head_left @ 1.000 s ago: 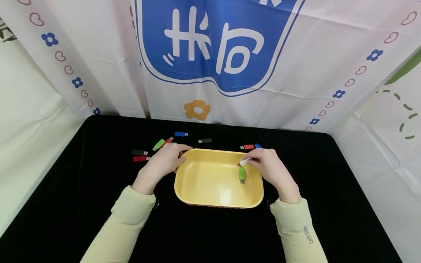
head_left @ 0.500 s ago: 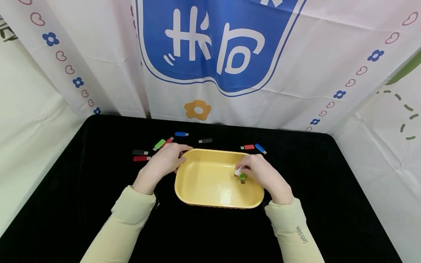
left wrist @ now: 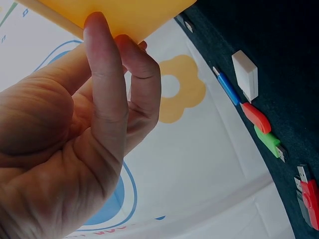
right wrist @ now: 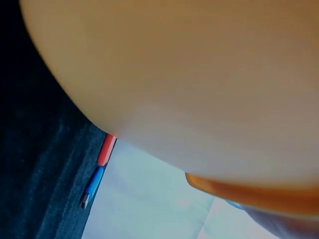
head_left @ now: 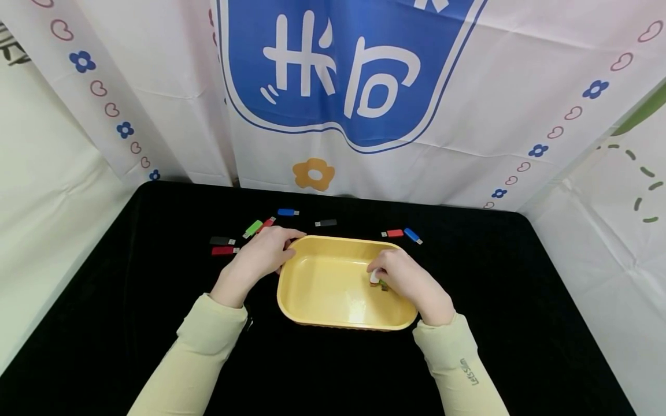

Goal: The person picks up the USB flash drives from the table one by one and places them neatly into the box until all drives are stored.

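A yellow tray (head_left: 322, 300) is seen from the head view on a bench (head_left: 104, 323) covered in black cloth, roughly central and a little toward the near edge. The tray's far left corner is gripped by the left hand (head_left: 260, 254), with the thumb laid along the rim; in the left wrist view the fingers (left wrist: 107, 74) are curled, their tips pressed against the tray's yellow edge.

The right hand (head_left: 403, 277) is lowered inside the tray on its right side. A small white stick (head_left: 374, 276) is pinched between its fingers, which are drawn close together around it, and a green stick (head_left: 384, 283) lies on the tray floor just under the fingertips (mostly hidden by the hand). Whether the white stick touches the green one cannot be told. The right wrist view is filled almost wholly by the tray's yellow wall, so nothing of the fingers is shown there.

Other USB sticks are scattered on the bench beyond the tray, toward the far edge. A black one (head_left: 221, 240) and a red one (head_left: 224, 251) lie to the far left, with a green one (head_left: 252, 228) and a blue one (head_left: 287, 212) nearby. A dark one (head_left: 326, 222) lies behind the tray's middle. A red one (head_left: 392, 233) and a blue one (head_left: 413, 235) lie just beside each other past the tray's far right corner.

Both forearms are covered by pale green sleeves (head_left: 208, 341).
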Demonstrator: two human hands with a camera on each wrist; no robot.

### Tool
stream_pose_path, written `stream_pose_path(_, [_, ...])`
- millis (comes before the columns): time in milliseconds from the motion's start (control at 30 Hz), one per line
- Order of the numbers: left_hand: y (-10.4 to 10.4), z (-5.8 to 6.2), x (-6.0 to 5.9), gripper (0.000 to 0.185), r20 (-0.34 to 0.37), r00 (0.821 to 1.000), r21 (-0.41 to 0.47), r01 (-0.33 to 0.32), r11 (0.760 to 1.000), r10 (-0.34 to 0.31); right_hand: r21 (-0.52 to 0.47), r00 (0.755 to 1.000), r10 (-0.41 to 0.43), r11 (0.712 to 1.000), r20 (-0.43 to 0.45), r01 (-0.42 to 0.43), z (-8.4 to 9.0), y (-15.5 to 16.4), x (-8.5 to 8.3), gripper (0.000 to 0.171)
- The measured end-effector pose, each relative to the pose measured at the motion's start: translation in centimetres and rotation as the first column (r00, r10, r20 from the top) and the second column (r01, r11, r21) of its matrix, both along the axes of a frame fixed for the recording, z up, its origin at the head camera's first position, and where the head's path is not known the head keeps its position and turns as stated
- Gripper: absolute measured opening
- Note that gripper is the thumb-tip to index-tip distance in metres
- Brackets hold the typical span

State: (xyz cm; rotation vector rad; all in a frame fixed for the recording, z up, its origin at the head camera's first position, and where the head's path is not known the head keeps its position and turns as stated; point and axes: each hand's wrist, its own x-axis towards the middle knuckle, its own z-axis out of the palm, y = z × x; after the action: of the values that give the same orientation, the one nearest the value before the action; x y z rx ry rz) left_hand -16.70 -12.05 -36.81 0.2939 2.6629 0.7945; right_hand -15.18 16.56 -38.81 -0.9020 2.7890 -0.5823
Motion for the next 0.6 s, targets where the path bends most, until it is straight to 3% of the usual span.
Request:
stream_pose_path(300, [0.05, 0.12, -0.01, 0.041, 0.017, 1.000, 0.007, -0.008, 1.000, 0.008, -0.030, 0.999, -0.014, 0.999, -0.035, 0.013, -0.67, -0.34, 0.07, 0.010])
stream_pose_path(600, [0.09, 0.06, 0.04, 0.041, 0.016, 1.000, 0.001, -0.012, 1.000, 0.012, 0.050, 0.997, -0.066, 0.997, 0.034, 0.065, -1.01, -0.50, -0.19, 0.026])
